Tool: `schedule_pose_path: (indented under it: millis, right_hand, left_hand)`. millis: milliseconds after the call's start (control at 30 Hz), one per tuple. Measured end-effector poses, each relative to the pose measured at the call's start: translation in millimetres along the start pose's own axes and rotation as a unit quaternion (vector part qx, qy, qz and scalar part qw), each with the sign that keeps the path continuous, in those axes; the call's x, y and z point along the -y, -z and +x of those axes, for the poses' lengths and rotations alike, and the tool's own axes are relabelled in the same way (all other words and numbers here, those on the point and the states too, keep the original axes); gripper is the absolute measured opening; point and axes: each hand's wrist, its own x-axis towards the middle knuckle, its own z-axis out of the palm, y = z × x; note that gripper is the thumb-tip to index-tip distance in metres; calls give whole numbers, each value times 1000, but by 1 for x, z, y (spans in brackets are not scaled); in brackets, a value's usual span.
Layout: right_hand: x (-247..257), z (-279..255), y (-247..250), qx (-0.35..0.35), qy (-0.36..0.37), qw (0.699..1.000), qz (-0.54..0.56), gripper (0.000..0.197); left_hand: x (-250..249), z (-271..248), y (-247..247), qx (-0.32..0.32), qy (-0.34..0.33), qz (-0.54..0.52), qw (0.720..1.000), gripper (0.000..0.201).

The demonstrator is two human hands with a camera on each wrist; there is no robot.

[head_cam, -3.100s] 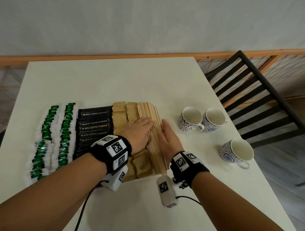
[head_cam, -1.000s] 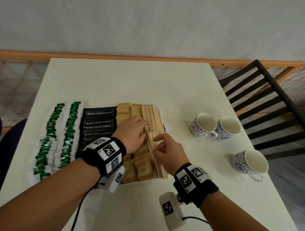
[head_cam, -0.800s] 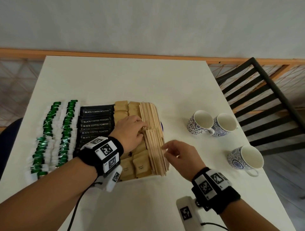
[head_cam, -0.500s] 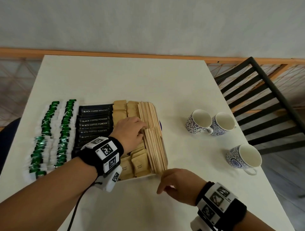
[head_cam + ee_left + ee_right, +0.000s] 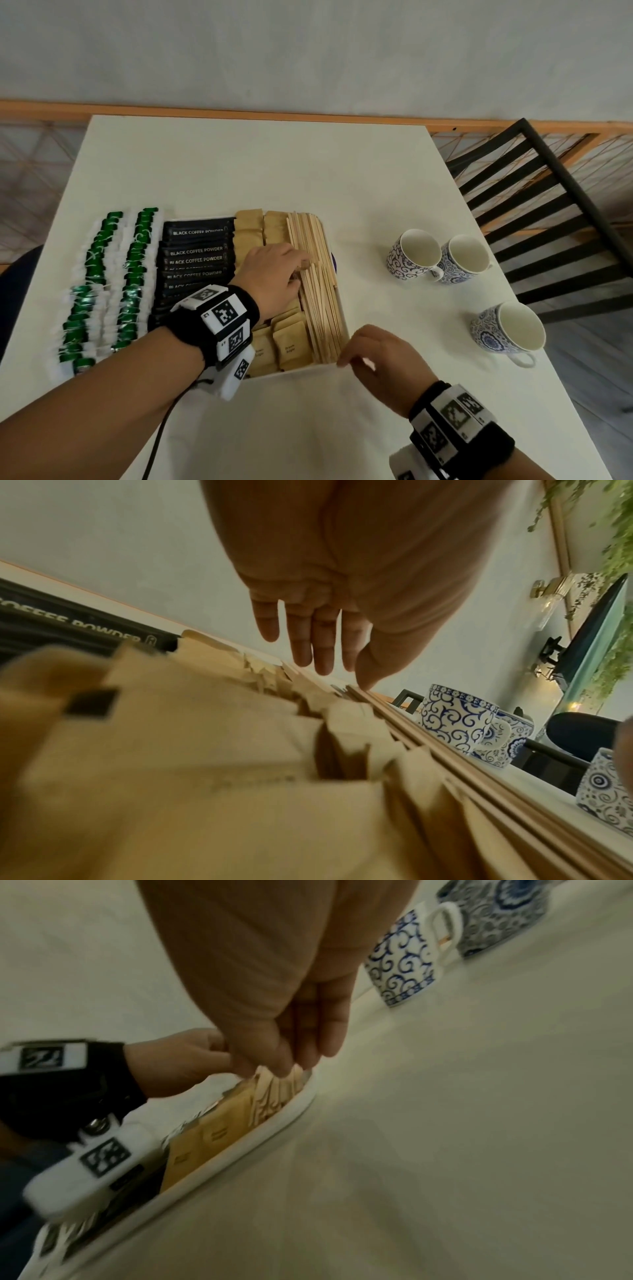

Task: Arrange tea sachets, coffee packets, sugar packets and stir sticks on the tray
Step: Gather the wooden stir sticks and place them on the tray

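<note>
While my left hand [image 5: 272, 274] lies flat, fingers straight, on the sticks [image 5: 317, 281] at the tray's [image 5: 219, 1168] right side, my right hand [image 5: 380, 359] nudges their near ends with loosely bent fingers, gripping nothing. Push too hard, I'd guess, and sticks ride up over the rim or fan across the sugar [image 5: 291, 346].

Tea sachets [image 5: 102, 284] green and white. Coffee packets [image 5: 197, 255] black, white lettering. Sugar packets [image 5: 289, 344] tan brown. Sticks [image 5: 318, 284] pale wood. Tray [image 5: 240, 1153] white. Three cups [image 5: 412, 255] white with blue patterns, swirls on one. Table [image 5: 239, 164] off-white. Chair [image 5: 548, 212] black. Wristbands [image 5: 219, 317] black with white black-patterned tags.
</note>
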Motion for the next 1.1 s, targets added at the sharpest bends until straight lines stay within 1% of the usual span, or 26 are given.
schedule_pose_path:
  millis: [33,67,133,167,233,300,367,500,567,667,800,967,1033,1100]
  right_hand:
    - [-3,-1,1,-27,-50,998,15,21]
    - [-4,0,2,-29,-103,994,28,24]
    - [-5,2,5,4,-186,981,59,49]
    - [-5,5,5,18,-206,976,75,58]
    - [-7,8,3,34,-216,971,95,65]
    - [-10,10,1,32,-217,970,101,62]
    - [-12,10,0,16,-216,970,112,54]
    - [-11,11,0,-4,-214,967,139,35]
    - [-11,11,-1,-11,-213,966,148,31]
    - [-10,11,-1,-13,-216,963,159,30]
    - [-11,12,-2,-18,-219,956,193,31]
    - [-15,13,-5,-22,-229,952,202,35]
    - [-18,11,-6,-28,-240,947,210,37]
    - [-22,9,-8,-35,-251,942,221,35]
  left_hand:
    - [-1,1,0,0,-15,5,1000,50]
    - [-2,3,0,7,-39,13,999,57]
    - [-6,7,1,46,-104,52,992,68]
    - [-9,10,1,77,-133,78,985,72]
    - [-15,15,2,137,-176,125,967,70]
    - [-21,19,-1,174,-210,159,949,65]
    - [-25,21,-4,192,-229,170,939,59]
    - [-29,22,-3,180,-242,153,941,40]
    - [-32,21,-1,177,-237,149,944,33]
    - [-33,19,0,181,-224,141,947,27]
    - [-32,18,0,173,-213,138,952,24]
    - [-33,19,-1,161,-216,139,953,25]
    - [-32,18,-3,149,-217,137,955,27]
    - [-30,16,-2,122,-218,119,961,27]
